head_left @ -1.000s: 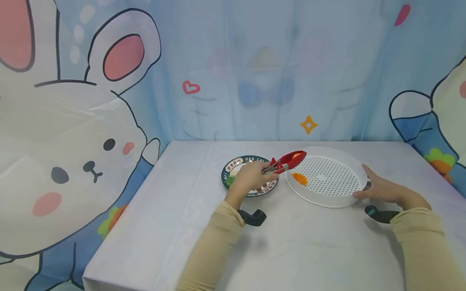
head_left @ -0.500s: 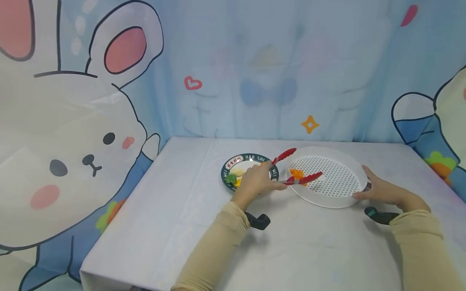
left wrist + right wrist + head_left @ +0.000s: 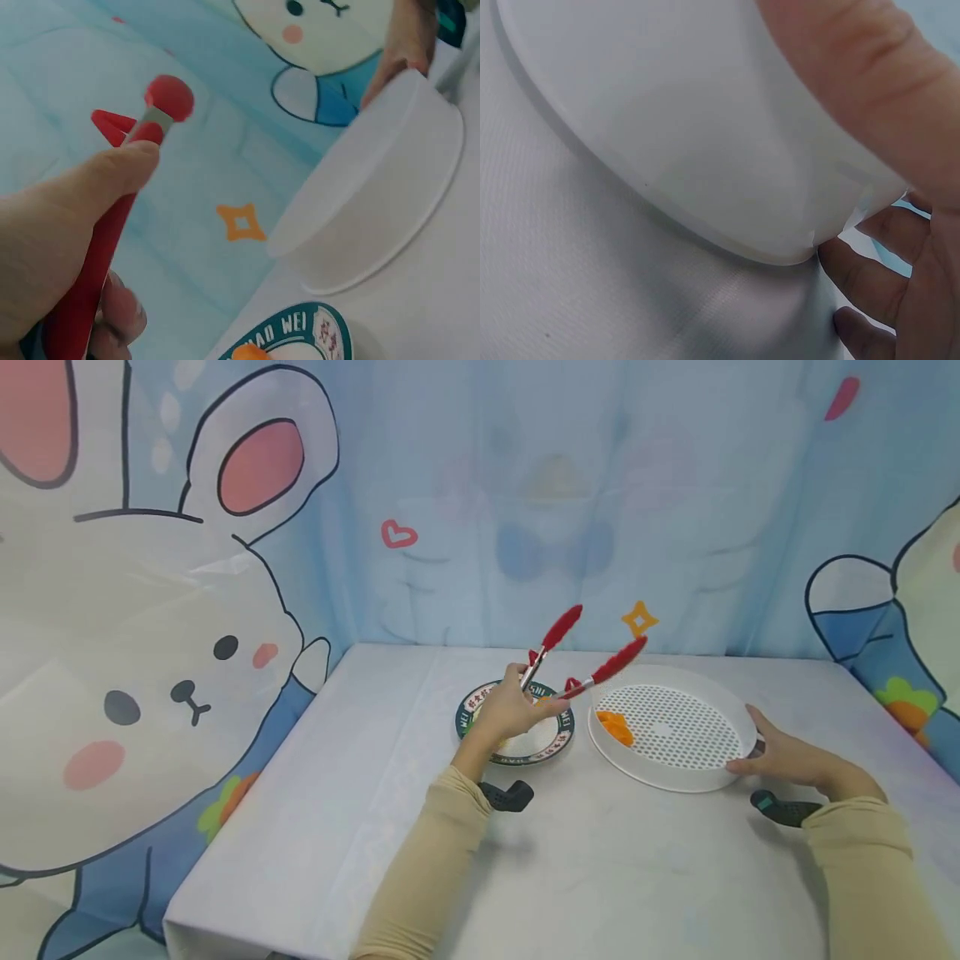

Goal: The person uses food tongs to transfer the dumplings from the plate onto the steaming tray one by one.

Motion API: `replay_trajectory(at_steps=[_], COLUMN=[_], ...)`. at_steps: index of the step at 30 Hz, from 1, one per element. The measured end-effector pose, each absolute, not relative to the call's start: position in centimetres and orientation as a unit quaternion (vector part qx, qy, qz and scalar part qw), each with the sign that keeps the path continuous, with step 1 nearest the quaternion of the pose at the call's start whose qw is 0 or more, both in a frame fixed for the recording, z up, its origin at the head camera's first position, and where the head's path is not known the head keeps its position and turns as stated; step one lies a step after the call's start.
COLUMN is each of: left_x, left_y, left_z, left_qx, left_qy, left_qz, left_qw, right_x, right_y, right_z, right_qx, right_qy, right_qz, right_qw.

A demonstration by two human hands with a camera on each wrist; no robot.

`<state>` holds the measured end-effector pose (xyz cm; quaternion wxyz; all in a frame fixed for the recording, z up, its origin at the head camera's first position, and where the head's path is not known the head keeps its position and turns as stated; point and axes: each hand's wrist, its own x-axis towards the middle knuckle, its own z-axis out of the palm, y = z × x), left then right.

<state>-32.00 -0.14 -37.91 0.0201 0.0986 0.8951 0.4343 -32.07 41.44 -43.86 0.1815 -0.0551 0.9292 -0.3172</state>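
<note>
My left hand point(image 3: 512, 706) holds red-tipped metal tongs point(image 3: 617, 660) above the gap between plate and basket. The tongs' arms are spread with nothing between the tips. In the left wrist view, the thumb presses along the red grip of the tongs point(image 3: 112, 217). My right hand point(image 3: 787, 756) grips the right side of a round white steamer basket point(image 3: 663, 777) with a perforated bottom. In the right wrist view its thumb lies along the white wall point(image 3: 667, 150), with fingers curled at the edge. Orange pieces point(image 3: 615, 727) lie inside the basket at its left.
Left of the basket stands a plate with a dark green lettered rim point(image 3: 567, 722); an orange piece point(image 3: 251, 352) shows on it, and my left hand hides part of it. A white cloth covers the table point(image 3: 600, 877). A cartoon-printed curtain point(image 3: 465, 468) hangs behind.
The tongs released an orange piece into the basket beside another, their arms spreading. My left hand then lifted them up and left. The right hand keeps its grip.
</note>
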Motion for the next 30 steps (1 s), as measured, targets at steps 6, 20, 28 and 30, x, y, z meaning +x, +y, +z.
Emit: replay_trajectory(at_steps=[6,20,28,30], left_x=[-32.5,-34.3,-34.5,-34.4], left_y=[-2.0,-5.6,-7.6,-7.9], left_z=[-37.3,-36.0,-36.9,-36.8], left_qx=[0.106,0.177,0.133,0.121], left_qy=[0.836,0.953,0.957,0.950], left_qz=[0.538,0.245,0.254,0.282], left_qw=[0.017,-0.033,0.039,0.054], right_x=[-32.1,-31.2,-31.6,-31.7], right_y=[41.5,42.2,41.6,41.5], right_z=[-44.0,-44.3,-44.4,-44.4], right_qx=[-0.064,-0.055,-0.049,-0.048], right_qy=[0.929,0.933,0.932,0.931], right_qz=[-0.320,-0.317,-0.316,-0.317], right_qw=[0.172,0.163,0.172,0.173])
